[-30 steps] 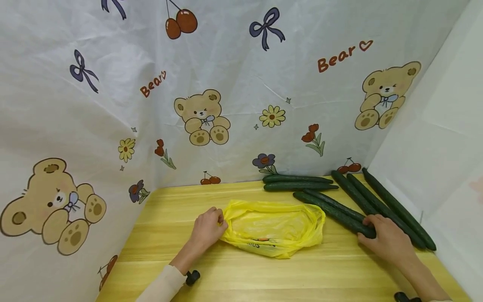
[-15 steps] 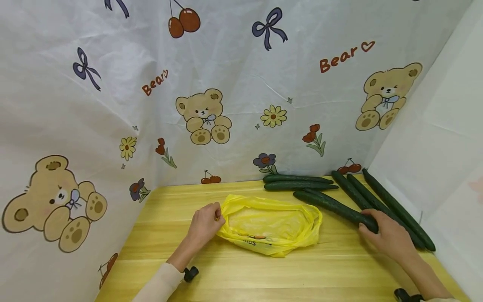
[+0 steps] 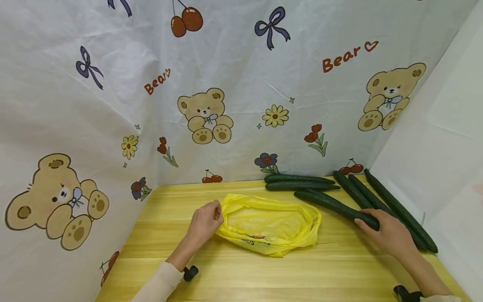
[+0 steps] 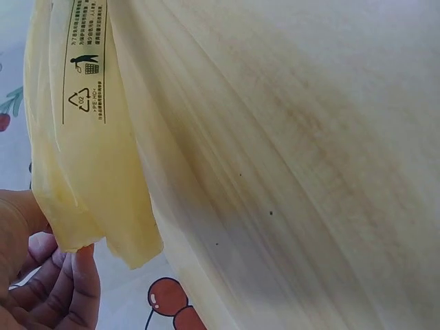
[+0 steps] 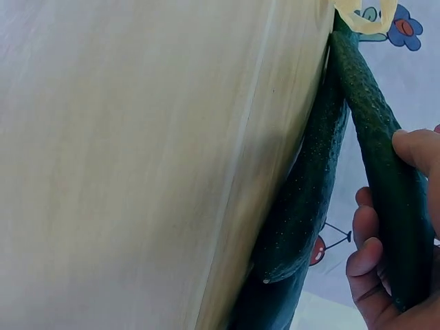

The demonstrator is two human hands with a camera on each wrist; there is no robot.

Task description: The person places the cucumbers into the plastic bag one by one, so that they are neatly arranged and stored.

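- While the left hand (image 3: 205,220) pinches the left end of a yellow bag (image 3: 275,248) in the head view, the right hand (image 3: 390,235) grips the near end of a dark green cucumber (image 3: 336,206), right of the bag. The bag's mouth gapes upward on the wooden surface (image 3: 249,279); two cucumbers (image 3: 302,185) lie along the back and three slanting cucumbers (image 3: 401,212) at the right. The step in hand looks like picking up one cucumber with the bag held open.
- In the left wrist view, thumb and fingers (image 4: 84,289) meet at the bag's edge, pinching it.
- In the right wrist view, thumb and fingers curl round the cucumber, its near end apart from a neighbouring cucumber (image 5: 299,199); whether the far ends touch, I cannot tell. The next move probably calls for raising that far end clear, then swinging leftward over the bag's mouth, with the left pinch steady.
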